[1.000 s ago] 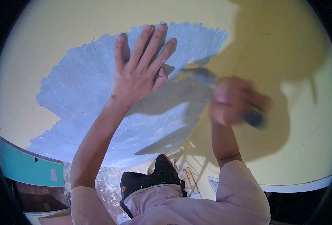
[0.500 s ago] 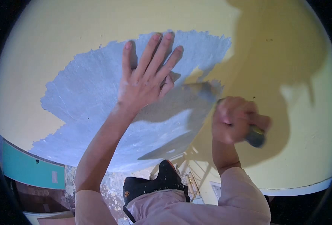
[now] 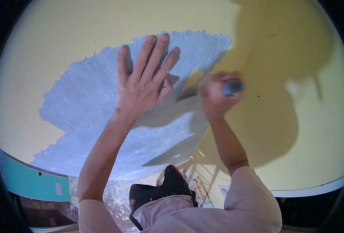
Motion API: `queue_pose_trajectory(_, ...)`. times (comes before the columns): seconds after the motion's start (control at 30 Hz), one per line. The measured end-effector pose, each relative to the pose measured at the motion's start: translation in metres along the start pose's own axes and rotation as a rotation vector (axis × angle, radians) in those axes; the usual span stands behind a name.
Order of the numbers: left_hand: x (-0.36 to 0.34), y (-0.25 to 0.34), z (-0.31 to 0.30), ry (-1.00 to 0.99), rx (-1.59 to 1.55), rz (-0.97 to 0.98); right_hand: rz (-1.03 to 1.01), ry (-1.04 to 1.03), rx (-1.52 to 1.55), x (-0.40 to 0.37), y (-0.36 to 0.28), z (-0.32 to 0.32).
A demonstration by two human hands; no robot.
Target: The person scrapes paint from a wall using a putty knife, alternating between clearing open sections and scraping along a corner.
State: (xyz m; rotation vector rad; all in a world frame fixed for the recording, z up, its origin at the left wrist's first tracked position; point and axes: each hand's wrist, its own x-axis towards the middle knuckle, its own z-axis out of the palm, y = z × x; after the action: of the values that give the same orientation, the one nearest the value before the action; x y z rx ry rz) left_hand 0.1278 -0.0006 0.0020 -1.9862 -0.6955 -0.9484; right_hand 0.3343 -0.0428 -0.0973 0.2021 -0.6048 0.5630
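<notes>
My left hand (image 3: 139,87) lies flat with fingers spread on a bare grey patch (image 3: 82,93) of the wall, fingertips near its ragged upper edge. Closed round the dark handle of a scraper (image 3: 233,87) is my right hand (image 3: 217,95), somewhat blurred by motion. The blade points left toward the grey surface, just below a small leftover strip of yellow paint (image 3: 192,80). Part of the blade is hidden or smeared. Yellow paint (image 3: 272,155) covers the wall around the patch, and my shadow falls over its right side.
Below me, the floor (image 3: 117,194) is speckled with pale flakes. A teal panel (image 3: 34,178) stands at lower left. Some long thin items (image 3: 200,188) lie near my dark apron (image 3: 160,190). A white strip (image 3: 311,190) edges the wall at lower right.
My right hand has moved up and left with the scraper, and its handle end has turned toward me. My left hand appears slightly further left as the view shifts.
</notes>
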Motion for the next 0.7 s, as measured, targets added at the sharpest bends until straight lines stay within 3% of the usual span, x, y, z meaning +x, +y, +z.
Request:
queue_pose_trajectory(0.07,0.000,0.002,0.000,0.010,0.005,0.001,-0.172,-0.193,-1.000,-0.014,-0.003,0.003)
queue_pose_trajectory(0.1,0.001,0.001,0.001,0.006,0.004,-0.011,-0.168,-0.272,-0.381,-0.015,-0.011,0.051)
queue_pose_trajectory(0.13,0.000,0.000,0.001,-0.008,0.006,-0.013,-0.156,-0.263,-0.379,-0.014,-0.009,0.062)
queue_pose_trajectory(0.3,0.000,0.001,0.001,0.004,0.016,-0.002,-0.547,-0.330,-0.935,0.006,-0.007,0.086)
queue_pose_trajectory(0.33,0.001,0.001,0.000,0.011,0.017,-0.004,-0.552,-0.336,-0.933,0.003,-0.007,0.076)
queue_pose_trajectory(0.4,0.000,0.001,0.002,0.015,0.017,-0.006,-0.335,-0.240,-0.991,-0.007,-0.005,0.071)
queue_pose_trajectory(0.43,0.002,0.000,0.002,0.016,0.020,-0.009,-0.306,-0.344,-0.598,-0.008,-0.019,0.072)
queue_pose_trajectory(0.5,0.001,0.002,0.000,0.007,0.022,-0.006,-0.276,-0.452,-0.429,0.012,-0.059,0.102)
queue_pose_trajectory(0.53,-0.002,0.003,0.000,-0.003,0.016,-0.002,-0.273,-0.442,-0.435,0.009,-0.054,0.102)
queue_pose_trajectory(0.63,0.001,0.002,0.001,0.011,0.012,-0.004,-0.705,-0.260,-0.734,0.008,-0.020,0.117)
queue_pose_trajectory(0.67,0.000,0.002,0.002,0.020,0.009,-0.005,-0.709,-0.269,-0.724,0.008,-0.024,0.112)
queue_pose_trajectory(0.7,0.001,0.002,0.003,0.028,0.005,-0.008,-0.432,-0.223,-0.659,0.008,-0.032,0.101)
